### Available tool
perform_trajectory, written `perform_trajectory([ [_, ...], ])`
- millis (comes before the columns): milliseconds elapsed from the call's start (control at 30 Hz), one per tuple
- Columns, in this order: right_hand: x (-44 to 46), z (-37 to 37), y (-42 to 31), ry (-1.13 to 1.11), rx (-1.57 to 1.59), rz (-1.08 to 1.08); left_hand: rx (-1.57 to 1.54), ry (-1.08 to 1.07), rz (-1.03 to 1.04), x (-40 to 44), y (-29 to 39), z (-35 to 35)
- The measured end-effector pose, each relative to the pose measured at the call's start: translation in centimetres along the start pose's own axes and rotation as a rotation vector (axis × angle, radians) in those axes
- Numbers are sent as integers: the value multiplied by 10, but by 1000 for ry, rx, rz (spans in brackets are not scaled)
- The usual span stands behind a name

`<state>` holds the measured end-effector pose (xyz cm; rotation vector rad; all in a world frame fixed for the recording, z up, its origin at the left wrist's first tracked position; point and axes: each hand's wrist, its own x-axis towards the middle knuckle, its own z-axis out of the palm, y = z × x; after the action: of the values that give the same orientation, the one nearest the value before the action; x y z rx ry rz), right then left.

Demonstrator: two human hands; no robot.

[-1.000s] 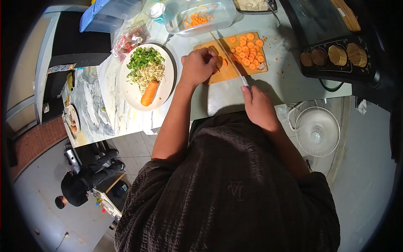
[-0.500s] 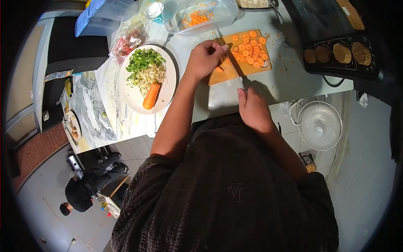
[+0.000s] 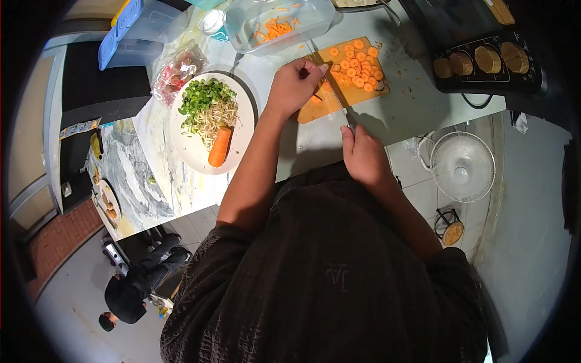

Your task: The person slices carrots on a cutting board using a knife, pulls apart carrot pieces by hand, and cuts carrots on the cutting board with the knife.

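Note:
My right hand [image 3: 366,154] is closed round the handle of a knife [image 3: 334,91], whose blade crosses a wooden cutting board [image 3: 321,109]. My left hand [image 3: 296,85] is at the board's left part, thumb and fingers pinched together near the blade; what they hold, if anything, is too small to name. Sliced carrot rounds [image 3: 360,66] lie on the board to the right of the blade. Thin carrot pieces lie close to the blade. Left of my left forearm, a white plate [image 3: 187,151] bears chopped greens [image 3: 206,97], bean sprouts [image 3: 209,124] and a carrot piece [image 3: 219,147].
A clear container [image 3: 242,36] with carrot strips stands behind the board. A cup [image 3: 213,25], a plastic bag [image 3: 178,69] and blue-lidded boxes [image 3: 130,45] are at the back left. A black appliance [image 3: 484,66] is right. A person [image 3: 130,293] is at the lower left.
My left hand has shifted from the board's left edge toward the blade, and the knife stands more upright in view. The camera's view has tilted slightly.

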<state>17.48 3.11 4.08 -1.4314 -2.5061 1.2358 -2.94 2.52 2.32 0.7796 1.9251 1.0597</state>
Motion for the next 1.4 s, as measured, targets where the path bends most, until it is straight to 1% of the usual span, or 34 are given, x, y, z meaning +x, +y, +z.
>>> perform_trajectory([
  [33, 0, 1, 0, 1, 2, 2, -41, -2, -1, 0, -1, 0],
  [233, 1, 4, 1, 19, -13, -2, 8, 10, 19, 2, -7, -1],
  [567, 3, 3, 1, -22, -31, 11, 12, 15, 12, 1, -3, -1],
  [667, 4, 2, 2, -38, -36, 25, 13, 9, -28, 0, 0, -2],
  [1067, 7, 4, 6, -54, -11, 65, -127, -12, -76, 8, -10, 3],
  [1133, 8, 4, 6, -54, -6, 59, -75, 12, -48, 7, -9, 4],
  [1300, 8, 1, 3, -71, -6, 100, -70, 16, -84, 4, -7, 3],
  [1400, 11, 4, 10, -82, 3, 61, -44, 13, -81, 9, -11, 4],
])
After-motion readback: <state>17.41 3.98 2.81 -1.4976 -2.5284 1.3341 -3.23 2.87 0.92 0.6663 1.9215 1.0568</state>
